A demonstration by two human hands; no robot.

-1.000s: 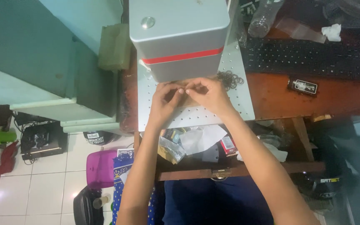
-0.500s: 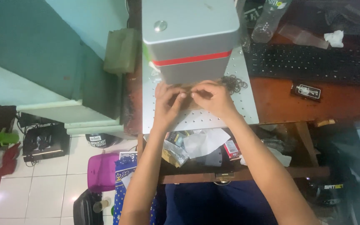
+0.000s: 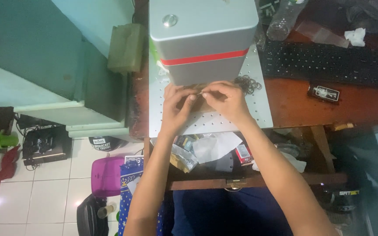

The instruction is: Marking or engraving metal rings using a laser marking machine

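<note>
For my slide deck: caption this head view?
Both hands, left hand and right hand, pinch a small ring beneath a grey machine head.

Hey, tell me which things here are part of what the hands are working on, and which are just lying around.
In use: left hand, right hand, small metal piece pinched between them, perforated metal plate, grey machine, pile of dark rings.

Lying about: keyboard, plastic bottle, crumpled tissue.
</note>
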